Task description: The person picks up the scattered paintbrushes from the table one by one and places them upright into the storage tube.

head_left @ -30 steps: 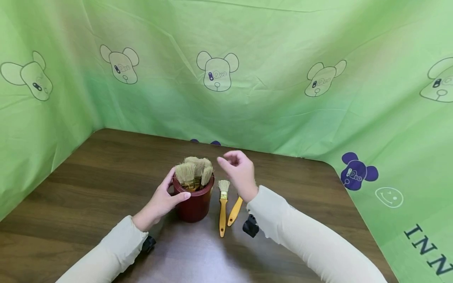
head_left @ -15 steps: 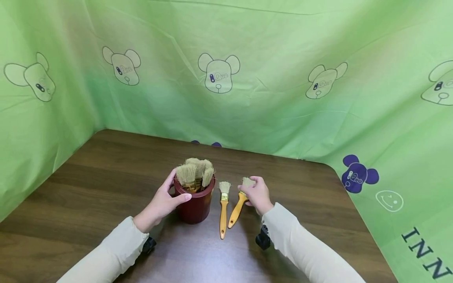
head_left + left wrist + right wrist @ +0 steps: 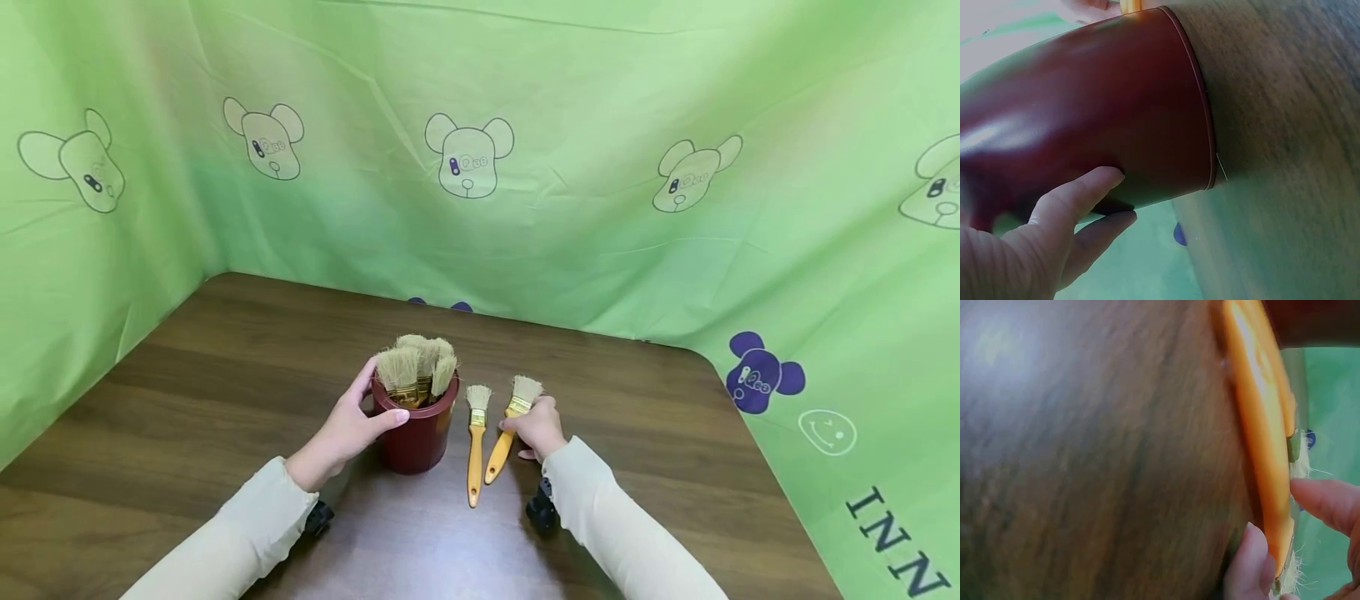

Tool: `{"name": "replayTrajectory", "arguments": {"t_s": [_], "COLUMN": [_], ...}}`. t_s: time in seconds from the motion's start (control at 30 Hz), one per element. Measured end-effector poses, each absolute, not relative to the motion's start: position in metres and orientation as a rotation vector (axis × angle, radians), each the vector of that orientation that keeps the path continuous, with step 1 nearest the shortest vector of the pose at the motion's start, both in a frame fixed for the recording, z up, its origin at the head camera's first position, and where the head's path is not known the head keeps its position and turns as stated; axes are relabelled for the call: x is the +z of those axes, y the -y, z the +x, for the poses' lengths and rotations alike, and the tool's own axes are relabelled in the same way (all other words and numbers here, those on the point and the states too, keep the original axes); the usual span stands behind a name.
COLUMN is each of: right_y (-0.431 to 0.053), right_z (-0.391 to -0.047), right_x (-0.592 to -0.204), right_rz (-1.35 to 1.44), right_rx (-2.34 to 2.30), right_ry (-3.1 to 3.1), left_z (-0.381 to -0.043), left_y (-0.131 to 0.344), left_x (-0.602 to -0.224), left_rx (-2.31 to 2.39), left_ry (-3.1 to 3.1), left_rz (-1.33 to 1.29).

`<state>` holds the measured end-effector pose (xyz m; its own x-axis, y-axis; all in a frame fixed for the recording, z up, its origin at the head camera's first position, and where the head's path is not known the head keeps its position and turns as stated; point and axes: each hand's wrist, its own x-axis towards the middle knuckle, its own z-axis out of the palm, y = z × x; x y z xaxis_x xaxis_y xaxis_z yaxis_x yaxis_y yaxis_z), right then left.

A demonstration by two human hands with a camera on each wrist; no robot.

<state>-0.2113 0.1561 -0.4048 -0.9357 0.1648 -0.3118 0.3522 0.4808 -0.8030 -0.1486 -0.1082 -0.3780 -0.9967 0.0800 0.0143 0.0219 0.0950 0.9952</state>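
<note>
My left hand (image 3: 339,432) grips a dark red pot (image 3: 417,442), its thumb over the front of the rim and fingers around the left side. Out of the pot stand several paintbrushes (image 3: 399,368), pale bristles up. To its right, two flat paintbrushes with orange handles lie on the table, bristles pointing away. The fingers of my right hand (image 3: 542,425) pinch the right-hand paintbrush (image 3: 499,457) at the upper handle, just below its metal band; thumb and finger lie on either side of the handle (image 3: 1264,444) in the right wrist view. Beside it lies the other paintbrush (image 3: 476,462), untouched.
Everything stands on a brown wood-grain table (image 3: 247,392). Green cloth (image 3: 570,250) printed with bear heads hangs behind it and along both sides. A small black device (image 3: 542,508) sits under the right wrist, with another black device (image 3: 319,518) under the left.
My right hand has come down from beside the pot to the right-hand paintbrush, then slid from its bristles to the upper handle. The left hand keeps its hold on the pot.
</note>
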Motion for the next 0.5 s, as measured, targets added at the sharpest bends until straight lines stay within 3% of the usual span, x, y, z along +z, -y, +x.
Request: {"name": "replayTrajectory", "arguments": {"t_s": [0.5], "right_y": [-0.180], "right_z": [-0.213], "right_x": [-0.395], "right_rz": [0.216], "right_rx": [-1.163], "right_ry": [-2.488], "left_z": [-0.148], "left_y": [0.109], "left_x": [-0.376], "left_rx": [2.062], "left_ry": [-2.283], "left_rz": [0.086]}}
